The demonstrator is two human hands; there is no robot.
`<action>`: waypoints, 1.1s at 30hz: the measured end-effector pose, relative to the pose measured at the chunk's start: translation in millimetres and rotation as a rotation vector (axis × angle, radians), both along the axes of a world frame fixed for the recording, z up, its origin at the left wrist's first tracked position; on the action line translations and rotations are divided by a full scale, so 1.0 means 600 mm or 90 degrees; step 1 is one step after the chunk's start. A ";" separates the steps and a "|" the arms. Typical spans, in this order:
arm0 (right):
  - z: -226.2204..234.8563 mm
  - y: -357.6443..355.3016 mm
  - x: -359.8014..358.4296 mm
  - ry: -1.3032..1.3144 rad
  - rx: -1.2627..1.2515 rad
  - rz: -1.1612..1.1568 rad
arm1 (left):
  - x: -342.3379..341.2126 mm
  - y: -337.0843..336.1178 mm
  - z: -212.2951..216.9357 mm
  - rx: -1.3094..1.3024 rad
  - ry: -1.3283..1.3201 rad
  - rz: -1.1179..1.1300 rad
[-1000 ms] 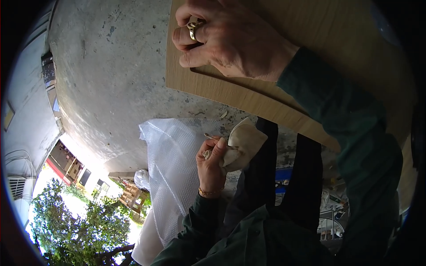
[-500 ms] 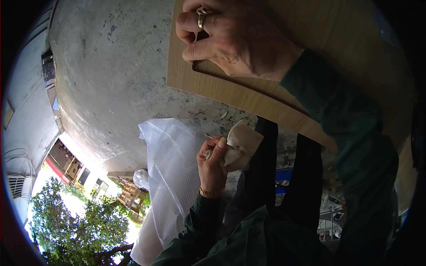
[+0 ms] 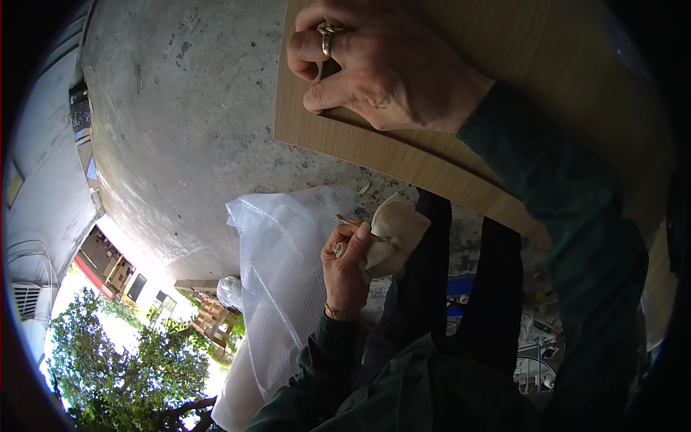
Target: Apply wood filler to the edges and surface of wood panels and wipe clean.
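Left hand (image 3: 345, 272): closed snugly, gripping a pale cloth-like piece (image 3: 403, 234), thumb pressed on top, right there in mid-view!
Pale cloth-like piece: held up over the grey floor (image 3: 180, 137), folded, flaring out to the right of the fingers, overlapping the dark trousers (image 3: 425, 295) in this view.
Slender tip (image 3: 341, 219): poking out beyond the same fingers (too small to identify, alas).
Right hand (image 3: 396, 75): up at the top, on the wood-grained surface (image 3: 522, 43), curled in near the corner, narrow gap between thumb and forefinger; cannot tell whether pinching anything.
Ring (image 3: 327, 42): gleaming on a bent finger of the right hand.
Wood-grained surface: stretching away to the right, edged by a plain border, with a dark line just inside, running from the thumb toward the green sleeve (image 3: 568, 162).
Bubble wrap (image 3: 273, 288): see-through, rumpled, spread just left of the left hand, trailing to the lower edge.
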State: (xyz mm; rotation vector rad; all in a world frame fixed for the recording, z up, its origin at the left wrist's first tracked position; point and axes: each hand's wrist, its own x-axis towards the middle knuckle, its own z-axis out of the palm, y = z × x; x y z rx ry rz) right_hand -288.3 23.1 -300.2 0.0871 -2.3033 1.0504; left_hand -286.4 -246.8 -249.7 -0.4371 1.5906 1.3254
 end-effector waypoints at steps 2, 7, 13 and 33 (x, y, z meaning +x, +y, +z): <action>0.003 0.001 0.000 0.001 -0.012 0.010 | -0.002 0.001 0.001 0.004 0.001 -0.008; 0.008 -0.001 -0.002 0.028 -0.013 -0.028 | -0.006 0.001 0.004 -0.010 0.014 -0.008; 0.002 -0.001 -0.001 0.082 -0.174 -0.006 | 0.000 0.006 0.003 -0.009 0.003 0.000; 0.127 -0.255 0.175 -0.389 -0.817 -0.096 | -0.045 -0.088 -0.018 -0.135 0.153 0.124</action>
